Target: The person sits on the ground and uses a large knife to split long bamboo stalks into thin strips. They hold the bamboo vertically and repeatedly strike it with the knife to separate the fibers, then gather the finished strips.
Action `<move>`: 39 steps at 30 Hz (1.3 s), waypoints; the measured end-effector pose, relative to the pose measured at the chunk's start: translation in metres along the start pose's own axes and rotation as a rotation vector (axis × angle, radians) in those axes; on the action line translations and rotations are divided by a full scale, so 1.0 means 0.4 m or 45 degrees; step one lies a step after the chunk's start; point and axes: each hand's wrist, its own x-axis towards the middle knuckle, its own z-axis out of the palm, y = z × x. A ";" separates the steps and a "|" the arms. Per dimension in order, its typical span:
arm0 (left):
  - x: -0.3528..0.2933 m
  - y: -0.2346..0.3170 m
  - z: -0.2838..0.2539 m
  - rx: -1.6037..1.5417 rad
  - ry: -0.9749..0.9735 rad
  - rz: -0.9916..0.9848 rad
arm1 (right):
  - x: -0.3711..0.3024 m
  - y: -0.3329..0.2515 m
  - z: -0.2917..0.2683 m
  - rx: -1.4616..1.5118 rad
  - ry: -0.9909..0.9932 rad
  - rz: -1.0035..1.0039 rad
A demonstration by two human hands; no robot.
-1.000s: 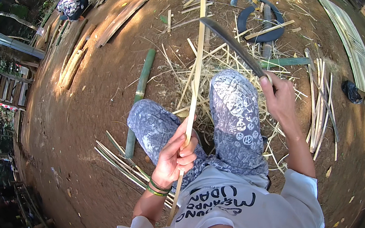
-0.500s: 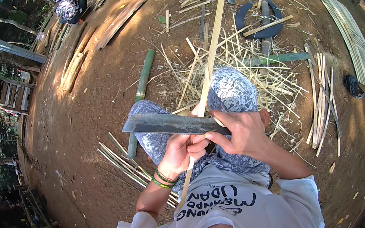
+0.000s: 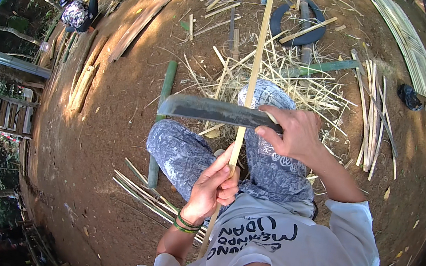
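My left hand (image 3: 212,185) is closed around a long pale bamboo strip (image 3: 258,58). The strip stands out away from my body, and its lower end passes by my shirt. My right hand (image 3: 293,135) grips a machete (image 3: 210,111) at the base of its blade, its thumb and fingers pressed on the metal; the handle is hidden in the hand. The wide dark blade points left and lies across the strip, beyond my left hand. Both hands are over my legs in patterned trousers (image 3: 181,147).
Pale bamboo shavings (image 3: 309,94) heap beyond my knees. A green bamboo pole (image 3: 165,94) lies left, split strips (image 3: 145,197) nearer. More strips (image 3: 374,116) and a black bag (image 3: 410,97) lie right. A black ring (image 3: 320,34) sits ahead. Another person (image 3: 78,14) is far left.
My right hand has pushed the machete away from my body along the strip. The strip's far end has tilted right and come closer, while my left hand has shifted slightly nearer me.
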 end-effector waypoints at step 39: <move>-0.067 -0.054 -0.036 0.060 0.217 0.108 | -0.003 0.145 -0.079 0.347 0.171 0.515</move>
